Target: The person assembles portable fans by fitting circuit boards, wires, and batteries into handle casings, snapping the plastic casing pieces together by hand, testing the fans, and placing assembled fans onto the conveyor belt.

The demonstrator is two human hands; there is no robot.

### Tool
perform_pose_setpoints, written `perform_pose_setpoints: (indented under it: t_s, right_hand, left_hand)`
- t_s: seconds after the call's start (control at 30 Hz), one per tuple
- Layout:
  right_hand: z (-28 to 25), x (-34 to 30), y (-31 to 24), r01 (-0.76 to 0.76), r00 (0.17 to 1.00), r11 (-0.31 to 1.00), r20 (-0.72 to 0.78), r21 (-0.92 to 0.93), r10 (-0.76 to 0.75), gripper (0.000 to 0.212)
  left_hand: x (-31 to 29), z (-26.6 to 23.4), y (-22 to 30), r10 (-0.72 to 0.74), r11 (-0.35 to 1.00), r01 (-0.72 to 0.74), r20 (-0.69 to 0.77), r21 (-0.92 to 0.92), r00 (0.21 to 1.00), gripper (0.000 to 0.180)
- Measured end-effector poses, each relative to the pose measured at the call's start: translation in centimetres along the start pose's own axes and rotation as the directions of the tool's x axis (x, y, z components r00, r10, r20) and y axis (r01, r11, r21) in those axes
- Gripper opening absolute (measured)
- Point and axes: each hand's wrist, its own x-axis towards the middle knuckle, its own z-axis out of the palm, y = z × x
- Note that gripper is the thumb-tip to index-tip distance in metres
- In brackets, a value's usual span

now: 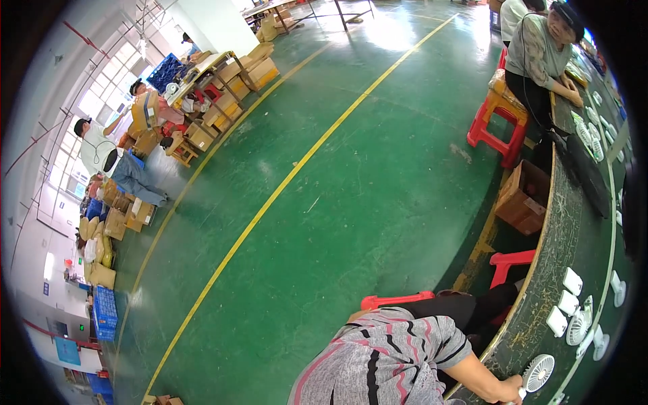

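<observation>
My left hand (511,389) is at the lower right, at the end of a bare forearm coming from a grey striped sleeve. Its fingers are closed round the handle of a small white handheld fan (538,373), whose round grille points away from the hand over the worn bench (503,344). Past it on the bench lies another white fan (578,329), beside several white square pieces (557,322). White parts with round bases (600,343) stand by the pale strip along the bench. My right hand is out of view.
Red plastic stools (499,125) and an open cardboard box (523,197) stand along the bench. A co-worker (540,54) sits farther up it, hands on the bench edge. A black object (586,174) lies there. Across the green floor are people, cartons (138,212) and blue crates (104,312).
</observation>
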Motion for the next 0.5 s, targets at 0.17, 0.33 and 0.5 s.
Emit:
perform_pose_setpoints:
  t_s: [0.17, 0.33, 0.5]
  right_hand:
    - [-0.7, -0.4, -0.3, 0.013, 0.999, 0.974, -0.044, 0.228, -0.003, 0.036]
    - [-0.1, -0.3, 2.8, -0.185, 0.983, 0.952, 0.065, 0.245, 0.174, 0.044]
    - [4.0, -0.4, 8.8, -0.294, 0.955, 0.849, 0.180, 0.440, 0.238, 0.050]
  left_hand:
    - [0.0, 1.2, -0.5, 0.053, 0.998, -0.052, -0.027, 0.026, 0.998, 0.021]
    - [1.4, 2.1, -2.6, 0.021, 0.817, 0.128, 0.251, -0.562, 0.968, 0.036]
    - [2.1, 1.9, -3.4, 0.158, 0.819, 0.029, 0.273, -0.573, 0.949, 0.027]
